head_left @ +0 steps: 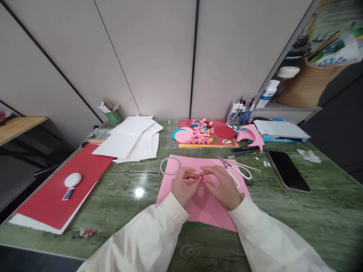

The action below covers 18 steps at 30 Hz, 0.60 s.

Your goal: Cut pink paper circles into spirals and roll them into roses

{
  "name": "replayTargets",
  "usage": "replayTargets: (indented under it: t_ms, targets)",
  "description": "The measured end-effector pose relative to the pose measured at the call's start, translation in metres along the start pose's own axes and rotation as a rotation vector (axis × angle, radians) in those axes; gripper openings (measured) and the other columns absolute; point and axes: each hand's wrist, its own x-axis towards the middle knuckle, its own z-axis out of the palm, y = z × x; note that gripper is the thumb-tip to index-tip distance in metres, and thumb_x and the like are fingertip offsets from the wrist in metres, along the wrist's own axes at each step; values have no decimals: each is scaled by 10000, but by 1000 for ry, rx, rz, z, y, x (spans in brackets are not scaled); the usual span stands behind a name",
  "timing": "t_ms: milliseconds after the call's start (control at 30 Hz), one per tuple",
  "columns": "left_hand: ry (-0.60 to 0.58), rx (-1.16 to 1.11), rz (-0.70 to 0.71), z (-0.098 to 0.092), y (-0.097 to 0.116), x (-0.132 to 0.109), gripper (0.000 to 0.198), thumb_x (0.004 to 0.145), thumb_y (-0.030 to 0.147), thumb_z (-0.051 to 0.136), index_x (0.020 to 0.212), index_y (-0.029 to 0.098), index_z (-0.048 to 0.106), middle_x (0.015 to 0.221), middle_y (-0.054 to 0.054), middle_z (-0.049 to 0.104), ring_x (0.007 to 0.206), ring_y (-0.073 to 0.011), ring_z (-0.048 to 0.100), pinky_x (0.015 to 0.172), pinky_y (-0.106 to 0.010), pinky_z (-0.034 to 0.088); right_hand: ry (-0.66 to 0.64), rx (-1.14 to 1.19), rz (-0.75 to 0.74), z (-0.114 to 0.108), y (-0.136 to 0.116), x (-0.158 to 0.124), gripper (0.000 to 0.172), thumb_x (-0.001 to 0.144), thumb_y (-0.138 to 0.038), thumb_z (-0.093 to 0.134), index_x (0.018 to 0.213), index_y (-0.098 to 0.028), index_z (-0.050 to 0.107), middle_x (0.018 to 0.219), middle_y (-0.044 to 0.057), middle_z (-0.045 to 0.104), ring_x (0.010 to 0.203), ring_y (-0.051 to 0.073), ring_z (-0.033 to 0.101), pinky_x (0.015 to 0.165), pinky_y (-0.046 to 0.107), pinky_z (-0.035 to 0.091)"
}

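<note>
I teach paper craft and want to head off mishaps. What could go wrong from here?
The small pink piece, held between the left hand and right hand, might slip and be hard to spot against the similarly pink sheet below.

The scissors lie close beside the right hand, so a sideways move could knock them.

The heaped little pieces, mostly pink, look loose; a bump might scatter them.

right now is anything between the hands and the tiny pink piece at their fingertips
Nothing visible: the left hand and right hand meet directly at the small pink piece. The scissors lie beside the right hand, not between.
</note>
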Motion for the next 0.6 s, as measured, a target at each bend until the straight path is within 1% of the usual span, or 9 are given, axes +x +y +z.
replayTargets:
  t_ms: [133,267,367,500,600]
  targets:
    - [29,-33,-42,0,-2,0,313,627,223,662,897,198,506,727,-45,670,729,-161,610,741,-294,411,35,-42,3,1,0,-1,316,741,-170,544,1049,-243,539,859,26,661,888,218,549,832,400,381]
    - [36,-70,-75,0,-3,1,328,604,221,680,891,199,522,724,-43,667,727,-164,612,710,-279,413,40,22,93,2,-1,-1,324,723,-187,566,1042,-238,531,851,19,668,916,221,566,847,403,384]
    - [43,-48,-59,0,-2,0,318,598,212,681,879,200,532,713,-37,665,718,-163,614,706,-278,410,31,85,150,3,-2,0,331,720,-200,573,1045,-237,518,840,17,670,940,224,571,868,415,381]
    - [48,-31,-31,1,-1,0,301,600,201,676,866,198,535,703,-35,663,706,-161,611,720,-286,408,30,129,167,4,-2,-1,336,714,-196,576,1041,-234,509,842,28,665,951,235,567,880,438,377]
    - [47,-48,-39,1,-1,-1,300,596,201,680,857,194,532,702,-38,662,707,-161,611,718,-284,410,22,170,195,5,-3,-1,348,710,-190,574,1048,-231,498,829,28,663,934,227,575,874,426,388]
